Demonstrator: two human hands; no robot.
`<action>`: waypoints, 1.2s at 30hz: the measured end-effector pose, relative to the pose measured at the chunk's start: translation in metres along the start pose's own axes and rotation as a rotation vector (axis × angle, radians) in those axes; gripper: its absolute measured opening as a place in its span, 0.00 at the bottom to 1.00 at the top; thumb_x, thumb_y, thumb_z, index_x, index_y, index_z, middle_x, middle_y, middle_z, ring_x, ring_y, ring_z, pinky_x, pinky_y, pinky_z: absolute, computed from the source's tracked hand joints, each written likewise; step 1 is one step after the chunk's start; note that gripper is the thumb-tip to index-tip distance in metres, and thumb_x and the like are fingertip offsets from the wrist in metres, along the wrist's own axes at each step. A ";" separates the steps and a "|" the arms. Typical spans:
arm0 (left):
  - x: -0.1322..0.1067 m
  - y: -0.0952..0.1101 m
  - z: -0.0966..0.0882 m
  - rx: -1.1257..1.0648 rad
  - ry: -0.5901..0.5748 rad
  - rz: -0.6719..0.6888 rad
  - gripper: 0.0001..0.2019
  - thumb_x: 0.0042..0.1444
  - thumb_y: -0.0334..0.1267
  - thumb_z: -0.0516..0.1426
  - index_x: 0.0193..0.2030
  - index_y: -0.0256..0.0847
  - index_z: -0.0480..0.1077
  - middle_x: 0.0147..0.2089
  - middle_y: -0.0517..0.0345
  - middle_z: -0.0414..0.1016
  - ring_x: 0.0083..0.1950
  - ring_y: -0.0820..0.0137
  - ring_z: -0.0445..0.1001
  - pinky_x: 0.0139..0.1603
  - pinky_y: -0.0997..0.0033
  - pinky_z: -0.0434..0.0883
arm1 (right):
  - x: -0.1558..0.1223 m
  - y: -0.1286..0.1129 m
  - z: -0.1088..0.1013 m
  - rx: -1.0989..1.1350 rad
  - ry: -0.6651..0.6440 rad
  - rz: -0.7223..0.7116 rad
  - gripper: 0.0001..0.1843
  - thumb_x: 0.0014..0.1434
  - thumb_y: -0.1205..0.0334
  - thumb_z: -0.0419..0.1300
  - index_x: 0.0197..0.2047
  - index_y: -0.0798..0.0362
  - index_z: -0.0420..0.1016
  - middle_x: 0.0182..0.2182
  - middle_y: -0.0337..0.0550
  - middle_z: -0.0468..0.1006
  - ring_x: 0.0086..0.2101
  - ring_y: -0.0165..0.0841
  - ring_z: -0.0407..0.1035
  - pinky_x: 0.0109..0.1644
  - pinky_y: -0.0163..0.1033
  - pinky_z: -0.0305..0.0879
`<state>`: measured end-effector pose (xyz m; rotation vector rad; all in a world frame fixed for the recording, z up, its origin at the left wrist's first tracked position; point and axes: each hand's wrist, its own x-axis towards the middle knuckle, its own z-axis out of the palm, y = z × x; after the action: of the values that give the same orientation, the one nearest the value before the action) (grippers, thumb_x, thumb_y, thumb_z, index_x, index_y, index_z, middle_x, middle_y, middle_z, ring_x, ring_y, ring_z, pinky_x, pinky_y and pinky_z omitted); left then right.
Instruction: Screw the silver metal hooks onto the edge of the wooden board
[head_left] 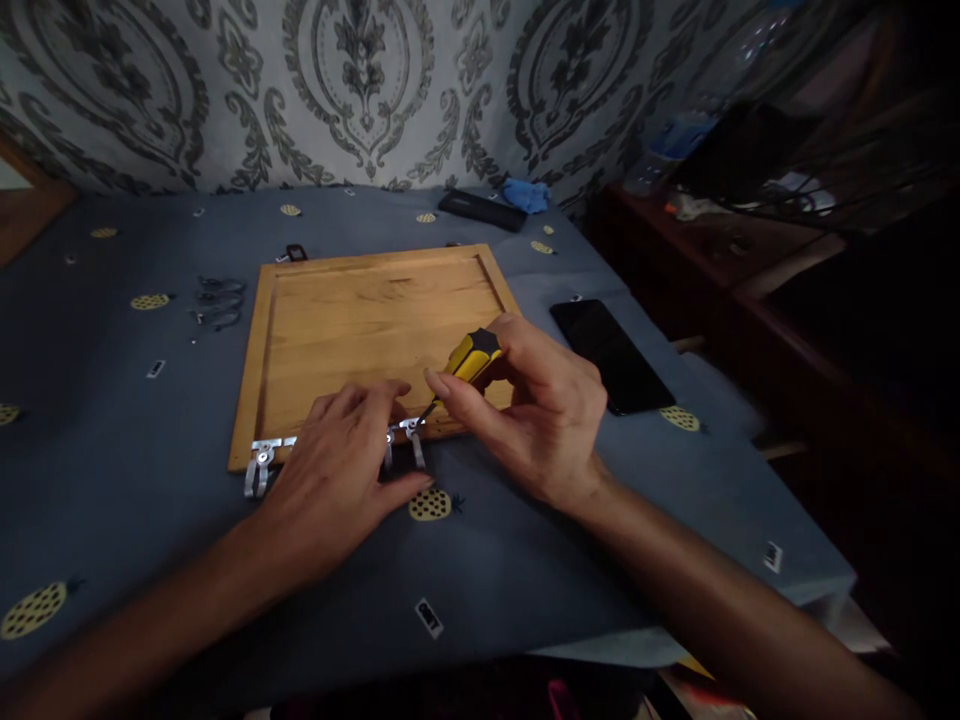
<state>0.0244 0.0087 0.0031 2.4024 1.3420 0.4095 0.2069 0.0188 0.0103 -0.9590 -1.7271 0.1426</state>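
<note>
A wooden board (360, 320) with a raised rim lies on a blue cloth-covered table (120, 480). Metal hooks are fixed along its near edge: one (259, 465) at the left corner, another (411, 437) near the middle. My right hand (536, 410) is closed round a yellow-and-black screwdriver (469, 358), whose tip points down at the middle hook. My left hand (341, 470) rests flat on the board's near edge with fingers stretched out, its fingertips beside that hook.
A black phone (611, 352) lies right of the board. Loose dark metal hooks (217, 300) sit at the left. A black flat object (482, 209) and a blue cloth (526, 194) lie at the back. A dark wooden shelf (735, 260) stands right, patterned wall behind.
</note>
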 end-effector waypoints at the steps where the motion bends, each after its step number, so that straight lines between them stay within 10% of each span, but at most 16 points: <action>1: 0.000 0.000 0.001 0.014 -0.001 0.011 0.32 0.50 0.39 0.69 0.57 0.40 0.59 0.53 0.47 0.74 0.54 0.50 0.72 0.53 0.47 0.70 | 0.000 0.000 0.000 0.004 0.000 0.002 0.13 0.60 0.65 0.65 0.30 0.46 0.64 0.24 0.35 0.65 0.24 0.31 0.61 0.25 0.40 0.62; 36: 0.001 -0.002 0.005 -0.029 0.024 -0.020 0.30 0.49 0.36 0.69 0.56 0.39 0.61 0.53 0.46 0.75 0.54 0.49 0.72 0.54 0.46 0.69 | -0.004 0.003 -0.004 0.156 0.010 0.094 0.12 0.56 0.68 0.68 0.29 0.50 0.68 0.24 0.32 0.67 0.27 0.28 0.64 0.30 0.38 0.60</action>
<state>0.0252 0.0097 -0.0025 2.3660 1.3601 0.4503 0.2118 0.0166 0.0069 -0.9235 -1.6364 0.3288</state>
